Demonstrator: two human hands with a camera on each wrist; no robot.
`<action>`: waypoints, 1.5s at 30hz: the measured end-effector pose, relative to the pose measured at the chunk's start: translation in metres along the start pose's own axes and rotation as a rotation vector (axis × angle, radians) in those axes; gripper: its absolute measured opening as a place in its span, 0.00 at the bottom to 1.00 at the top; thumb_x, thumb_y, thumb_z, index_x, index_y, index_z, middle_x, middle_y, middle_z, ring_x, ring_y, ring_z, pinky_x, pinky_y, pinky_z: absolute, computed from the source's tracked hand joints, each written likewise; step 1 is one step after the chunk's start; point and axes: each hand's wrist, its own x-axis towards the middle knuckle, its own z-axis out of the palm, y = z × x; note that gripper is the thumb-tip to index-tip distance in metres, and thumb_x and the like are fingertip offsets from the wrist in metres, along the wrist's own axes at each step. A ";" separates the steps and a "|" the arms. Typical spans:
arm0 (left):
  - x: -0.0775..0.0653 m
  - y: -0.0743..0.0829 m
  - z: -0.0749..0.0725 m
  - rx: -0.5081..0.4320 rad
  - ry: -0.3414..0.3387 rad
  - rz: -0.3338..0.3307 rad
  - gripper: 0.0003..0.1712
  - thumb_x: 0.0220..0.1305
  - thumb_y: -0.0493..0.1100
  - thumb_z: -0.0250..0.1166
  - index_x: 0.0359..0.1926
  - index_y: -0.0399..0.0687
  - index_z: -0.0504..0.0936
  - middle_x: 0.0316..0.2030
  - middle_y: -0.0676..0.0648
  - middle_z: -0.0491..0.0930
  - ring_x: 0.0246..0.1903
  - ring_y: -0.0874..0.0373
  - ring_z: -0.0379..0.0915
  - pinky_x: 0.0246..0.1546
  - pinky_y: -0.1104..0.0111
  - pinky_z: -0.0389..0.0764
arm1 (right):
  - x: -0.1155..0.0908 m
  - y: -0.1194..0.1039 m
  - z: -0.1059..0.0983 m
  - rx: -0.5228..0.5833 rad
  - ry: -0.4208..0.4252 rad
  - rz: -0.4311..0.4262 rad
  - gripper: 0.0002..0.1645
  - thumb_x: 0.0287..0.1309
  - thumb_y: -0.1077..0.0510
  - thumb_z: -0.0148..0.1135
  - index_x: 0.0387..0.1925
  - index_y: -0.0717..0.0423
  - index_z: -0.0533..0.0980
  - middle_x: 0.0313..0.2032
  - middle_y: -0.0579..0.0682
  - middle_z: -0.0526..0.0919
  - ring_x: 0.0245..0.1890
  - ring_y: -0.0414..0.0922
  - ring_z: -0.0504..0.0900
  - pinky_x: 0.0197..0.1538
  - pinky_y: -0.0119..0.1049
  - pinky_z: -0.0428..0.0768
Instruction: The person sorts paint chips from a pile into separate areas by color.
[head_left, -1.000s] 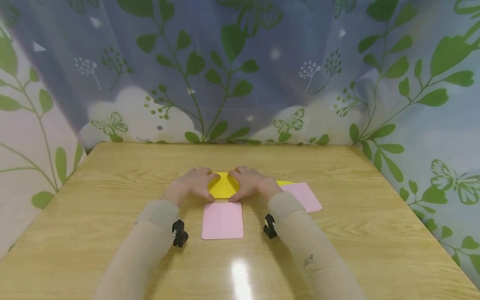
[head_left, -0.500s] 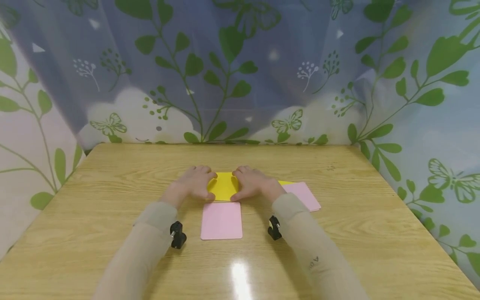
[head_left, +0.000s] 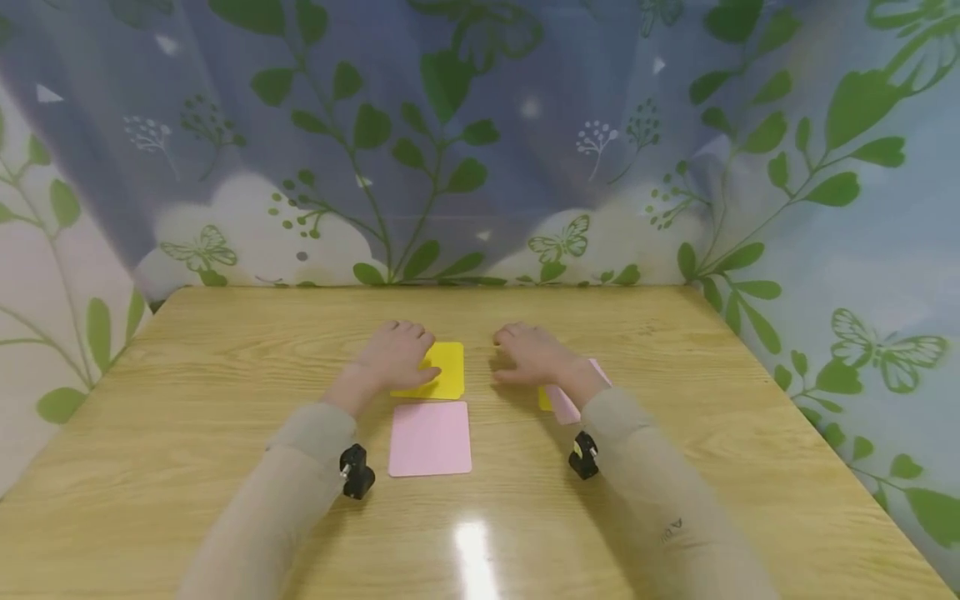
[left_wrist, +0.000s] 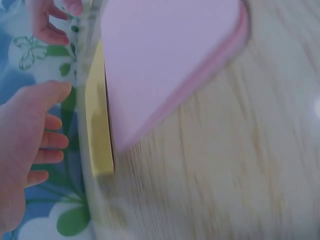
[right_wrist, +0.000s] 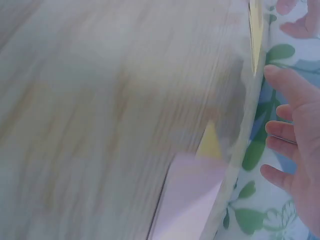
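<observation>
A stack of yellow square cards (head_left: 450, 371) lies on the table, its left part hidden beneath my left hand (head_left: 395, 357). That hand hovers with fingers loosely extended and thumb apart, holding nothing. Just nearer to me sits a neat pink stack of square cards (head_left: 430, 439); the left wrist view shows its thickness, with the yellow stack (left_wrist: 99, 120) behind. To the right, my right hand (head_left: 536, 358) is held out with relaxed fingers and nothing in them. Beneath its wrist lie more pink cards (head_left: 566, 408) over a yellow card (head_left: 545, 398), partly covered by the forearm.
The wooden table (head_left: 285, 333) runs back to a curtain (head_left: 480, 150) printed with leaves and butterflies, which also encloses both sides. A black wrist mount (head_left: 356, 472) sits on the left sleeve and another black mount (head_left: 583, 456) on the right.
Both hands framed the yellow stack's sides earlier. Now my right hand has drawn away to the right, over the other cards, and the stack's right side is uncovered. The head view has shifted slightly.
</observation>
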 end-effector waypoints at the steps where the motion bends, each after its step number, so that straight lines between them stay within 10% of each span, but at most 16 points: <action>1: 0.001 0.003 -0.001 0.004 0.000 0.005 0.33 0.63 0.60 0.53 0.58 0.39 0.70 0.55 0.41 0.72 0.57 0.44 0.64 0.60 0.52 0.60 | -0.004 0.003 0.000 0.007 0.010 0.000 0.36 0.56 0.43 0.59 0.58 0.64 0.66 0.55 0.59 0.70 0.57 0.54 0.68 0.59 0.49 0.66; 25: 0.048 0.093 -0.004 -0.020 0.020 0.123 0.38 0.59 0.67 0.53 0.56 0.42 0.73 0.54 0.44 0.74 0.57 0.48 0.66 0.58 0.55 0.62 | -0.095 0.066 0.008 0.030 0.055 0.018 0.50 0.43 0.39 0.66 0.59 0.68 0.64 0.58 0.65 0.67 0.59 0.60 0.64 0.60 0.56 0.62; 45: 0.076 0.166 0.006 -0.030 -0.076 0.039 0.52 0.50 0.80 0.46 0.62 0.45 0.65 0.55 0.43 0.68 0.55 0.50 0.62 0.56 0.59 0.60 | -0.119 0.082 0.020 0.017 0.025 0.023 0.51 0.44 0.33 0.64 0.59 0.67 0.65 0.56 0.64 0.68 0.57 0.59 0.66 0.56 0.55 0.67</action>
